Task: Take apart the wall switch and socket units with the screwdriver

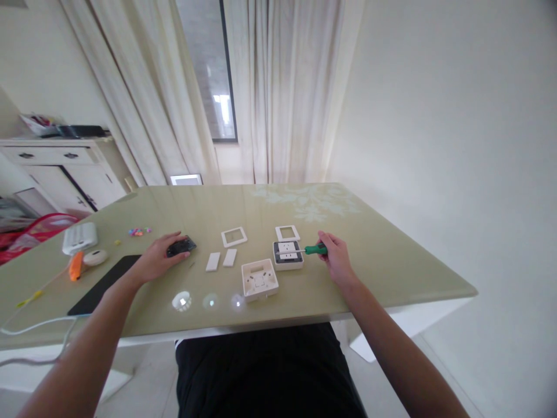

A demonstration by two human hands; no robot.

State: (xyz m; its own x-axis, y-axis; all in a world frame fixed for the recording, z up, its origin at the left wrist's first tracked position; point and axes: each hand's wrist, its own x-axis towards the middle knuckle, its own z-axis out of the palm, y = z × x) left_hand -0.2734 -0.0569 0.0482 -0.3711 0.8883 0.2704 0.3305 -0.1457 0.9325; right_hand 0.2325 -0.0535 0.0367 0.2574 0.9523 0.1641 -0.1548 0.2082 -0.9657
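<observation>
My left hand (163, 253) has its fingers closed round a dark switch module (180, 246) at the table's left middle. In my right hand (334, 255) is the green handle of a screwdriver (314, 249), its shaft lying across a wall socket (288, 254). That socket has a white face and dark frame and sits on a white back box. Just left of it stands an open white back box (260, 280). Behind are two white cover frames, one to the left (234, 237) and one to the right (288, 233). Two small white plates (213, 262) lie between my hands.
A flat black panel (107, 284) lies under my left forearm. Farther left are a white device (80, 238), an orange object (76, 266), a pale cable (39, 326) and small colourful pieces (139, 231). The table's (391, 273) right edge runs near the wall.
</observation>
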